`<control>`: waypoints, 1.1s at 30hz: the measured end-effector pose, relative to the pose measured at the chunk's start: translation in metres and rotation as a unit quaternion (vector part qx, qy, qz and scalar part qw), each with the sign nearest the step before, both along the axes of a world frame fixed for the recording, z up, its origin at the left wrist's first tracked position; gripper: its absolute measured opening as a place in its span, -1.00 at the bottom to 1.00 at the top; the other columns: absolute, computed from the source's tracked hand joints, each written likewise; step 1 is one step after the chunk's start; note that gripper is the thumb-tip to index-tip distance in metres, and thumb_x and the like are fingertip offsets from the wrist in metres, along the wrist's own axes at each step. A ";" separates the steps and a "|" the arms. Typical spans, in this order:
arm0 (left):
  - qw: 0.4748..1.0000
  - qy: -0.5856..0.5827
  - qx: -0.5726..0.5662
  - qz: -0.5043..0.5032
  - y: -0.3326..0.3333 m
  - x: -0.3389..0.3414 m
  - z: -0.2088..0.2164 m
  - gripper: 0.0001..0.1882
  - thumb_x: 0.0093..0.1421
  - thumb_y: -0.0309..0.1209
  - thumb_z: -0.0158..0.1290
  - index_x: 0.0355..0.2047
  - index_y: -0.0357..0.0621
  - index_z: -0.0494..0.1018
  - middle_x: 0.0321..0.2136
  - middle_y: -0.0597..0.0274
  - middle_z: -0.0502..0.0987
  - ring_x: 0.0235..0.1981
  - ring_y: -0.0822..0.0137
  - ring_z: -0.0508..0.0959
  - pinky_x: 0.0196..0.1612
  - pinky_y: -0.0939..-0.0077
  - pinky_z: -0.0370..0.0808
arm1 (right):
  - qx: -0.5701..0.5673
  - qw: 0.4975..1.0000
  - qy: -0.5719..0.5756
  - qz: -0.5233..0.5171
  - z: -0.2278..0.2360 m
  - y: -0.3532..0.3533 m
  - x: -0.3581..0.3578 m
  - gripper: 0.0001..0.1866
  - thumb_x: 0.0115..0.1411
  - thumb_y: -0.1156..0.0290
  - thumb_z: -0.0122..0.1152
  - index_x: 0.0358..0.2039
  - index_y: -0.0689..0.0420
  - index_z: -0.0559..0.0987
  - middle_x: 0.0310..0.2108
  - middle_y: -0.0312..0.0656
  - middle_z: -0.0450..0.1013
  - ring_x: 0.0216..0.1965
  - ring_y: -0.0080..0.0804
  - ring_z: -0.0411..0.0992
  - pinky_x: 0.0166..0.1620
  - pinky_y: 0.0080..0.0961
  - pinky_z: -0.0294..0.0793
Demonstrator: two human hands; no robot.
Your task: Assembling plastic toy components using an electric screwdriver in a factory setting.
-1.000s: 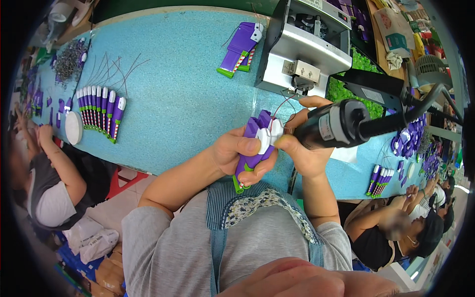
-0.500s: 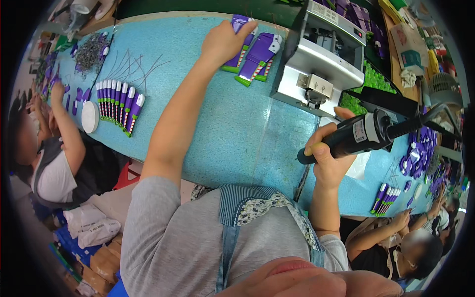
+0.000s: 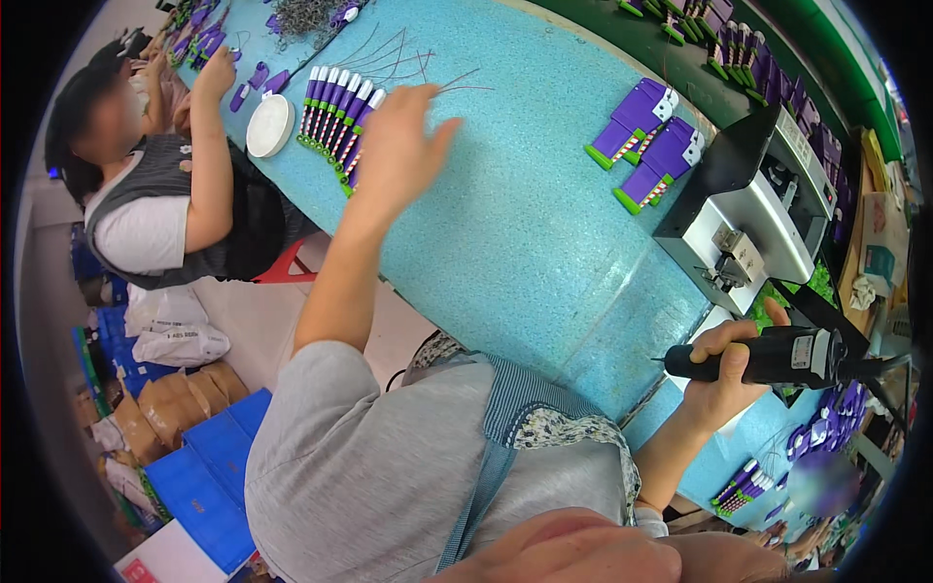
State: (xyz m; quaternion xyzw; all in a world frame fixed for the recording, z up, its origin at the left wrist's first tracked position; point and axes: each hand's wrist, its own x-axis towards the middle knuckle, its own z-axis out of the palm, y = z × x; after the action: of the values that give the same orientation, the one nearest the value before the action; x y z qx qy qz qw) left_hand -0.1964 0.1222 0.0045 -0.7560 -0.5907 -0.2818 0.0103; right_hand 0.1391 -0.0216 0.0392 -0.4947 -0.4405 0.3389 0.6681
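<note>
While the right hand (image 3: pixel 722 386) grips a black screwdriver (image 3: pixel 792 358), the blurred left hand (image 3: pixel 397 146) is open beside purple pieces (image 3: pixel 337 100); a hasty sweep could snag thin wires (image 3: pixel 425 66) beyond it.

You have bright, even light with pale glare on the tabletop (image 3: pixel 525 204); your left hand (image 3: pixel 403 146) shows motion blur (your right hand (image 3: pixel 721 377) is crisper), and edges bend toward the black rim.

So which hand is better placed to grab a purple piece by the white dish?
Likely the left hand: it looks open and empty at that row of purple pieces. The right hand, farther off, holds the black electric screwdriver.
</note>
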 end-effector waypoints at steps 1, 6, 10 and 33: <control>0.998 0.027 -0.016 0.046 -0.005 -0.020 -0.001 -0.66 0.09 -0.35 0.15 -0.16 -0.28 0.45 -0.30 -0.02 0.51 -0.31 0.04 0.53 -0.27 0.23 0.46 | -0.005 1.000 0.022 -0.005 0.002 0.001 -0.001 -0.21 0.05 0.16 0.36 0.10 0.32 0.16 -0.63 -0.23 0.35 -0.69 -0.54 0.30 -0.59 -0.67 0.28; 0.974 0.063 -0.022 0.215 -0.026 -0.045 -0.023 -0.74 0.07 -0.31 0.15 -0.29 -0.22 0.49 -0.37 0.01 0.52 -0.37 -0.02 0.52 -0.35 0.18 0.42 | -0.012 0.998 0.060 0.003 0.003 0.006 -0.003 -0.20 0.02 0.18 0.37 0.09 0.35 0.16 -0.63 -0.19 0.35 -0.71 -0.52 0.29 -0.60 -0.66 0.28; 0.992 0.032 -0.004 0.119 -0.029 -0.014 -0.021 -0.75 0.01 -0.33 0.22 -0.42 -0.21 0.44 -0.49 0.07 0.44 -0.43 0.07 0.46 -0.40 0.19 0.39 | 0.001 1.000 0.012 0.024 0.007 0.000 -0.008 -0.28 0.12 0.13 0.28 0.10 0.31 0.17 -0.61 -0.25 0.30 -0.69 -0.53 0.28 -0.59 -0.64 0.27; 0.567 -0.596 -0.553 -0.130 -0.084 0.140 -0.008 -0.56 0.05 -0.54 0.21 -0.08 -0.23 0.29 -0.42 0.18 0.53 -0.54 0.42 0.53 -0.49 0.53 0.50 | 0.283 0.926 0.051 0.244 0.033 0.076 0.051 0.05 -0.05 -0.60 -0.28 0.08 0.16 0.27 -0.36 0.03 0.41 -0.45 -0.27 0.38 -0.32 -0.36 0.37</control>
State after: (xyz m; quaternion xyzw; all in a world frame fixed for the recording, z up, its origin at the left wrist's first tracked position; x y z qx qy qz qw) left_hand -0.0564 0.0383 -0.0037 -0.3428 -0.3989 -0.2849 -0.8014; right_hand 0.1903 0.0548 0.0725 -0.1443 -0.5905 0.3769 0.6989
